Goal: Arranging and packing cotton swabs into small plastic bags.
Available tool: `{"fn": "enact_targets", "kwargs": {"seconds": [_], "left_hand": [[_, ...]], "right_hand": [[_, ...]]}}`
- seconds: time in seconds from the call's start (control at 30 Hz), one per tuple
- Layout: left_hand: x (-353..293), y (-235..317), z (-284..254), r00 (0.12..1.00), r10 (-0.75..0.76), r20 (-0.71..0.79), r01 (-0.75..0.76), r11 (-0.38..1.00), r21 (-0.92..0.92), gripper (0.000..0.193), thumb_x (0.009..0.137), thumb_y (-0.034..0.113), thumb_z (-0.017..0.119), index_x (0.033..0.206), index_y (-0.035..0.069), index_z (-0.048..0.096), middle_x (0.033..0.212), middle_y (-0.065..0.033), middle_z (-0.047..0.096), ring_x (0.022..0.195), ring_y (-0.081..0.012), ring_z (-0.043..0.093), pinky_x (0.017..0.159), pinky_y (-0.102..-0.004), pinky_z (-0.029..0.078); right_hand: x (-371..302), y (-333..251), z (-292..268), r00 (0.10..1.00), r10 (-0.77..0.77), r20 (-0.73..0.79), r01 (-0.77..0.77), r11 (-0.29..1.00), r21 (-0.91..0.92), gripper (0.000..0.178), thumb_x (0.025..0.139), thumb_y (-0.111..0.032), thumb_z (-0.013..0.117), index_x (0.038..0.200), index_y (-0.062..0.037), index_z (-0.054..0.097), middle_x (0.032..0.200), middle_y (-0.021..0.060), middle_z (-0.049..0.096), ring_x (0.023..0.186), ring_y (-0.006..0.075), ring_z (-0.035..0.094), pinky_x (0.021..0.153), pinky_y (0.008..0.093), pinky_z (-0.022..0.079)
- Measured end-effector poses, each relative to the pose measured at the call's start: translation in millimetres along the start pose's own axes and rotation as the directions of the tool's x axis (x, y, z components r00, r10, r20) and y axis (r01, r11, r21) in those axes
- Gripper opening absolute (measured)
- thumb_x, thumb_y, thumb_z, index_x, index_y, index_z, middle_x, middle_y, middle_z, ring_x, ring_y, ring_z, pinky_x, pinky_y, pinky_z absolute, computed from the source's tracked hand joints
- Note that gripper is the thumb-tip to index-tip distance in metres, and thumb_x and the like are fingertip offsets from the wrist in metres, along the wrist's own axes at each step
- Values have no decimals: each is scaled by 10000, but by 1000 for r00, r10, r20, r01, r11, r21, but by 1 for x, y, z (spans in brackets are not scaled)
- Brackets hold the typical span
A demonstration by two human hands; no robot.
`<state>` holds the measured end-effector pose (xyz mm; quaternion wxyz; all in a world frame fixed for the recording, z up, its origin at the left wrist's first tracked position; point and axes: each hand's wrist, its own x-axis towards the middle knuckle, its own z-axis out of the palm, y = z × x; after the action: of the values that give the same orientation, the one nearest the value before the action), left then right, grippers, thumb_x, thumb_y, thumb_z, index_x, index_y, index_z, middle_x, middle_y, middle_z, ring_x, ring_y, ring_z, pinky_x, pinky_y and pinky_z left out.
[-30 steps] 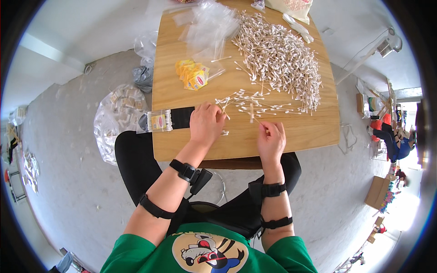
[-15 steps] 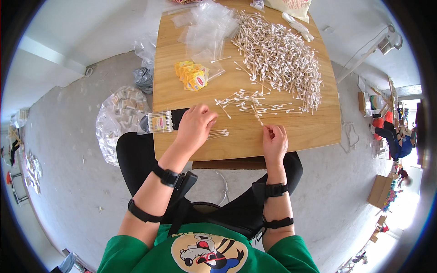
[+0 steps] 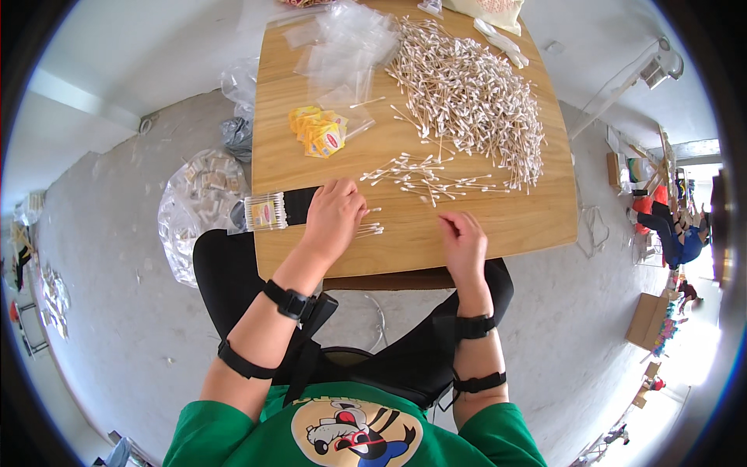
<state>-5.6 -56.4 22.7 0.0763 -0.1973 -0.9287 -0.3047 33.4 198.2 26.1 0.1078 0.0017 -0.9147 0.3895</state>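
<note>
"Hands?"

"I see the left hand (image 3: pixel 334 214) half-curled over cotton swabs (image 3: pixel 371 229) by the surface (image 3: pixel 537 226)'s near edge, grip hidden. The right hand (image 3: pixel 464 240) is pinched together, nothing visible in it."

"Risk?"

"A hasty left sweep could knock those swabs off."

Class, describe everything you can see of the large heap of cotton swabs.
The heap of cotton swabs spreads across the far right part of the wooden table, loose and unwrapped. Thin tan sticks, apparently wood, carry white tips and lie jumbled in many directions. Neither the left hand nor the right hand touches it.
</note>
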Motion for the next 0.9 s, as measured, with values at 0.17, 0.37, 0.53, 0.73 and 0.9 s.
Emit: {"fn": "enact_targets", "kwargs": {"seconds": [0.17,0.37,0.53,0.73,0.9], "left_hand": [[-21,7,1,988,-125,88,135,983,-121,114,777,82,780,786,47,672,890,-86,597,865,-311,605,770,-437,492],[-1,-3,9,974,-136,-181,118,987,-106,170,801,79,770,930,51,662,914,-115,610,891,-342,614,791,-442,499],[29,-13,24,971,-123,-205,105,990,-93,197,794,90,766,953,65,652,941,-111,612,960,-339,605,822,-439,498],[31,-16,23,979,-194,-61,191,980,-51,108,802,112,765,818,52,676,925,-113,615,951,-334,606,817,-432,501],[15,-18,13,974,-221,-46,215,972,-98,114,801,108,767,810,41,676,874,-119,618,885,-334,619,765,-435,505]], "right_hand": [[13,-19,40,985,-143,95,141,990,34,64,847,-36,703,910,-34,694,856,129,651,823,342,639,725,415,527],[20,-37,65,928,-305,213,314,949,-8,76,824,-77,714,894,-62,688,895,108,636,894,331,630,763,438,532],[43,-45,63,958,-287,8,284,939,-195,96,832,-86,714,921,-75,678,931,83,597,921,309,615,774,431,528],[57,-31,61,949,-310,56,314,915,-255,86,843,-89,715,920,-99,678,929,55,584,922,286,609,767,419,528],[61,-19,50,932,-348,103,363,895,-260,75,845,-96,722,914,-111,696,933,49,591,911,279,613,764,404,529]]}}
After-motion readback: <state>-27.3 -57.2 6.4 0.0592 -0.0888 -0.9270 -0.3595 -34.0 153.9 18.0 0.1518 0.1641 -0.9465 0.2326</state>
